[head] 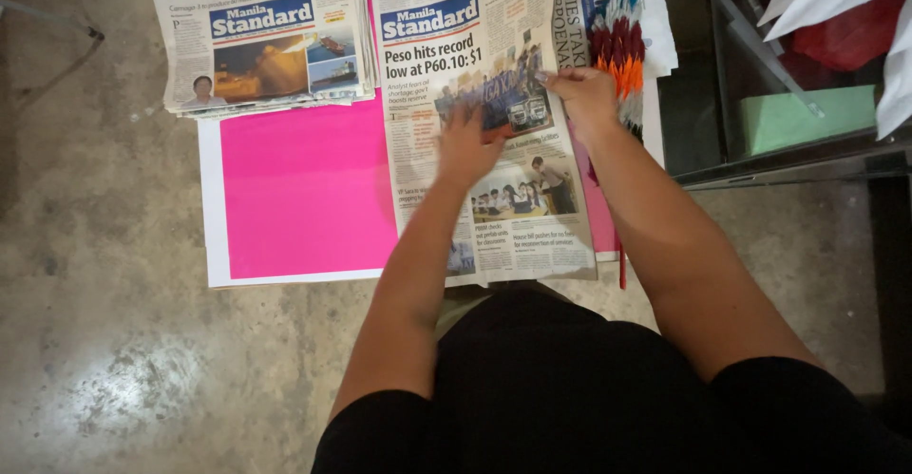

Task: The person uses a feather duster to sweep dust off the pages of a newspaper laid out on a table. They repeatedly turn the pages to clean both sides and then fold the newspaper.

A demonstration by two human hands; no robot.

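Bare concrete floor [114, 341]. A newspaper sheet [484, 132] lies flat over pink card [304, 189]. Left hand [465, 146] spread, pressing the sheet; right hand [581, 94] pinching its right edge. Sheet laid, no fold visible yet. Newspaper stack [256, 37] untouched.

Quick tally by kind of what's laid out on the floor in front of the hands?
Newspapers: 2, a stack and an open sheet under both hands
Pink sheet: 1
White board: 1
Woven paper piece: 1
Total: 5
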